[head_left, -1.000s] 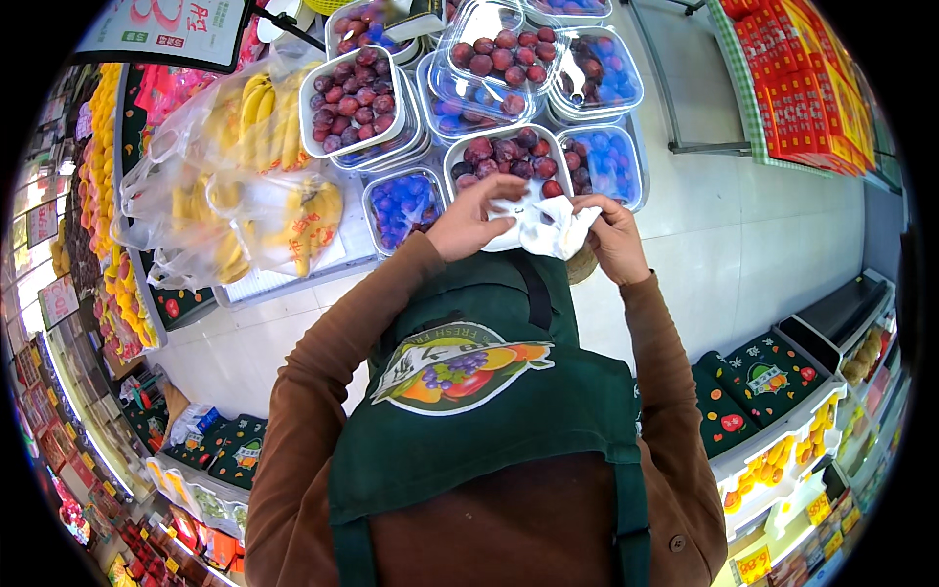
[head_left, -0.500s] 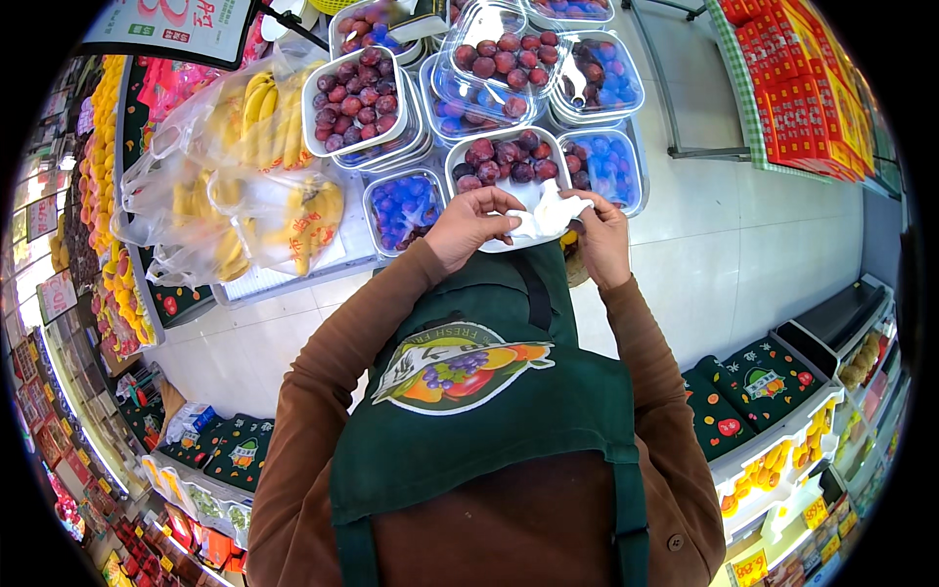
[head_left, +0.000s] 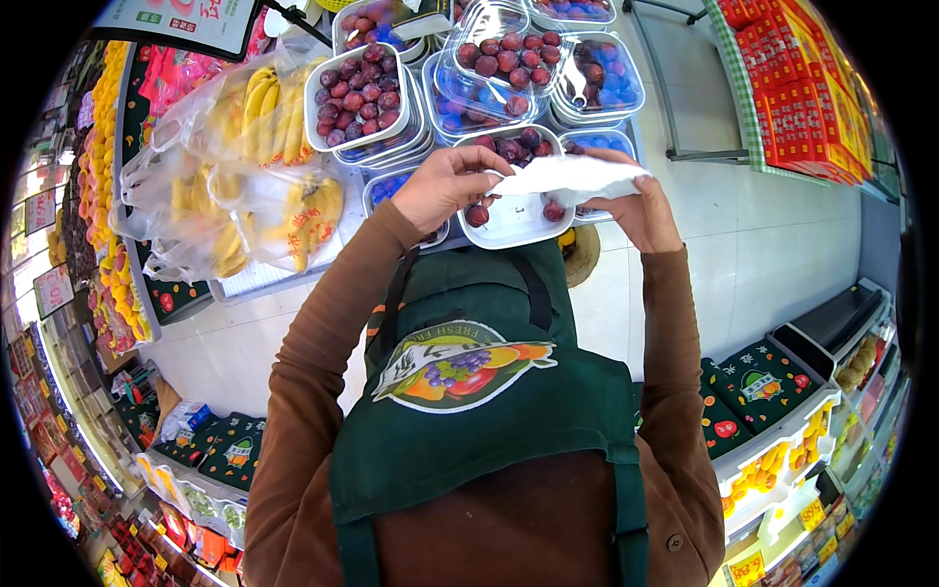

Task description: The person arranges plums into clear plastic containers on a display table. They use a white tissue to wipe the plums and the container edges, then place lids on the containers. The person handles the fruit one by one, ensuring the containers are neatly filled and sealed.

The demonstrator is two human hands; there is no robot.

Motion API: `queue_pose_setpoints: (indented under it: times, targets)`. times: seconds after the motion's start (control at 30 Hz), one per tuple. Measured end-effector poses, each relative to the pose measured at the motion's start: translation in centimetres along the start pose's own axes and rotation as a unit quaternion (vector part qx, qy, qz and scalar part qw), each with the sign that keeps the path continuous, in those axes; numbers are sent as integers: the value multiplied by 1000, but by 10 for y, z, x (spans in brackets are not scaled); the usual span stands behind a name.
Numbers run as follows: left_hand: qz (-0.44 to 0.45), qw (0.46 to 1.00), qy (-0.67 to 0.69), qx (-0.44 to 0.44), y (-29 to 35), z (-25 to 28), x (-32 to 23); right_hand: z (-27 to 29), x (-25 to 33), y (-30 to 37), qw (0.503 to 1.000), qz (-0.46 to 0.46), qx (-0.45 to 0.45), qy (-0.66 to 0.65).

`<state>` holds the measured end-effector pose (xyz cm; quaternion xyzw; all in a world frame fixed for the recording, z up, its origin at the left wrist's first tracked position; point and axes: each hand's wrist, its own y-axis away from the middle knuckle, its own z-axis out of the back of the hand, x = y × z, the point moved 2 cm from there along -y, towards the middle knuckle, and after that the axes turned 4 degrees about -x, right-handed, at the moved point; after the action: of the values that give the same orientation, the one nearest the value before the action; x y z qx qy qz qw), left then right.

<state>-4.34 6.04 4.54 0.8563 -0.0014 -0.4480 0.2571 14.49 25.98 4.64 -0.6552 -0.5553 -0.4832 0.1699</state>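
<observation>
A thin white tissue [head_left: 572, 177] is stretched between my two hands. My left hand [head_left: 448, 184] pinches its left end between thumb and fingers. The right end is gripped by my right hand [head_left: 643, 207], whose fingertips are partly hidden behind it. Directly beneath is a white tray [head_left: 511, 233] with dark red plums [head_left: 528, 143] at its far side and a couple nearer me. The tissue covers part of the tray and some of the fruit.
Stacked tubs of plums [head_left: 359, 98] stand left of the tray, and lidded clear tubs [head_left: 507, 64] behind it. Bagged bananas [head_left: 264, 108] lie farther left. Red boxes [head_left: 807, 98] are piled at the far right. A dark sign [head_left: 196, 24] overhangs the far left.
The crumpled tissue has been pulled out flat and wide. My right hand moved to the right, and my left hand moved slightly left and farther away. More of the tray shows.
</observation>
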Motion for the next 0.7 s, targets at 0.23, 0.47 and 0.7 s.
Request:
queue_pose_setpoints:
  times: [0.23, 0.47, 0.7]
  targets:
    - [-22, 996, -64, 64, -7, -3, -14, 5, -34, -32, 975, -188, 80, -81]
    - [-4, 976, -197, 88, -18, 8, -17, -1, -12, -35, 972, -191, 57, 127]
    - [27, 980, -188, 50, -17, 7, -7, 2, -1, -37, 928, -67, 49, 362]
